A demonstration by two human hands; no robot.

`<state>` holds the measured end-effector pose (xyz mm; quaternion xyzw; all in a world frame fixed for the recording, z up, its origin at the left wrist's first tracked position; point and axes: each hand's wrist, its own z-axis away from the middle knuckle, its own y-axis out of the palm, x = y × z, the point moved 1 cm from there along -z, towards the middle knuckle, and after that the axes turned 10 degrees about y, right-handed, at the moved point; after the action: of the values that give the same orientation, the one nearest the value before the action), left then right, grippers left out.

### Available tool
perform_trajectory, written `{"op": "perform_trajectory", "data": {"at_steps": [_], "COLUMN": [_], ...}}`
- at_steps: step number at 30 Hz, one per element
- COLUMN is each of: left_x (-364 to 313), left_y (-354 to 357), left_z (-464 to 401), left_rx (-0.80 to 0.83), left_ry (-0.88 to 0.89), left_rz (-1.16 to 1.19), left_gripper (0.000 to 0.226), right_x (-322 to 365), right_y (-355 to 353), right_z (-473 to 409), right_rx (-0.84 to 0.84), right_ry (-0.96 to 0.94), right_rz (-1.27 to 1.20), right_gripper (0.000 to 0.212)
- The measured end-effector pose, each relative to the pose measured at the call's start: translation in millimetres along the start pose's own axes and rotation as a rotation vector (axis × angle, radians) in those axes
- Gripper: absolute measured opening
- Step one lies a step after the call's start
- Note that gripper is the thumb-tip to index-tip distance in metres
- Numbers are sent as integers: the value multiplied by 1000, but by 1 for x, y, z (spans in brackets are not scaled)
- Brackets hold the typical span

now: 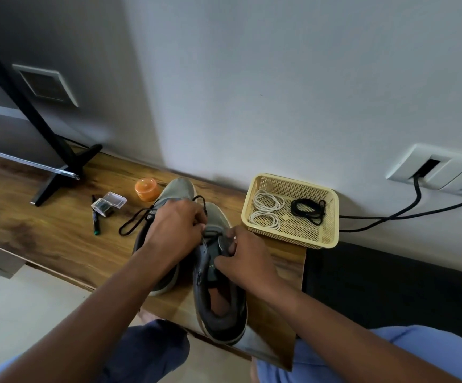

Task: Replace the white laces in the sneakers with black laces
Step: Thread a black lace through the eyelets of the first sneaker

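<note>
near sneaker (218, 299) stands at the shelf edge (58, 239), right hand (245, 261) pinching its tongue, left hand (176, 228) clamped on the black lace (134, 221); advise drawing each crossing evenly taut.

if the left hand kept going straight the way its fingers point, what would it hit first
Probably the person's right hand, close beside the left hand on the nearer grey sneaker; beyond it sits the cream plastic mesh basket. Depth is unclear, so this is a guess.
</note>
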<state>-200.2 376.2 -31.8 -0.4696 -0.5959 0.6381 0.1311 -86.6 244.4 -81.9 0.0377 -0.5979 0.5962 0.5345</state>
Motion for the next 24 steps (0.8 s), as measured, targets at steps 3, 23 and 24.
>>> {"op": "perform_trajectory", "data": {"at_steps": [3,23,24], "left_x": [-6,-24,-24], "left_y": [2,28,29], "left_z": [2,15,15], "left_rx": [22,46,37], "left_ry": [3,-34,-39], "left_rz": [151,55,45], "left_gripper": [16,5,4], "right_x": [1,-2,-2], "right_y": [4,-10,-12], "right_z": [2,-8,-7], "right_rx": [-91,93,99], "right_ry": [-34,396,404], "right_rz": [4,-566,-588], "right_gripper": [31,26,26]}}
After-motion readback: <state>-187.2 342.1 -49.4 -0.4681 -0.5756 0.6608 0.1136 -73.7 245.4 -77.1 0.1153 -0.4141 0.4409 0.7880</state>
